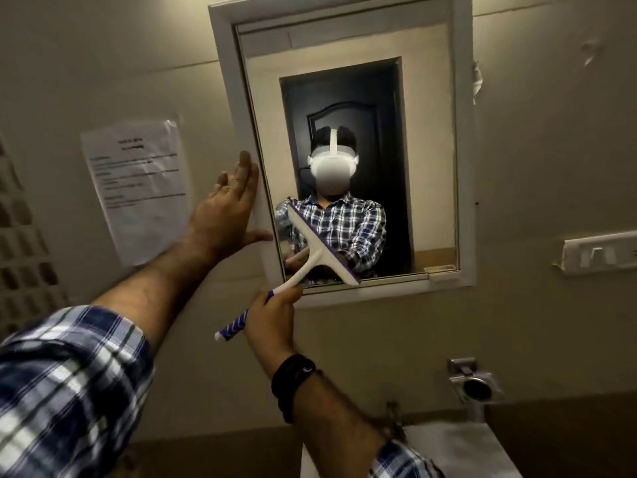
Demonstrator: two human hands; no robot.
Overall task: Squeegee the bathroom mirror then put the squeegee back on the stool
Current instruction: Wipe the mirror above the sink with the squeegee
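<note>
— Where's the squeegee (322, 251) right now?

— Up against the mirror (424, 167), low on the glass. Its white blade runs on a slant from the lower left part of the pane down towards the bottom edge of the frame (227, 108), and the handle with the blue and white striped grip sticks out below and to the left.

— Who's got hold of it?

— The right hand (270, 317). The fingers are wrapped round the striped part of the handle, clenched on it, with a dark band (293, 382) on that wrist.

— And the other hand?

— The left hand (225, 210) is spread flat, fingers straight, palm pressed on the left side of the white frame, thumb reaching across to the edge of the glass. It grasps nothing.

— Anything else on that wall?

— A printed sheet of paper (139, 188) stuck up just left of the frame, a switch plate (599, 253) well off to the right, and lower down a metal fitting (474, 382) above the white basin (462, 450). Both sleeves (65, 384) are blue and white check, rolled back from the forearms
</note>
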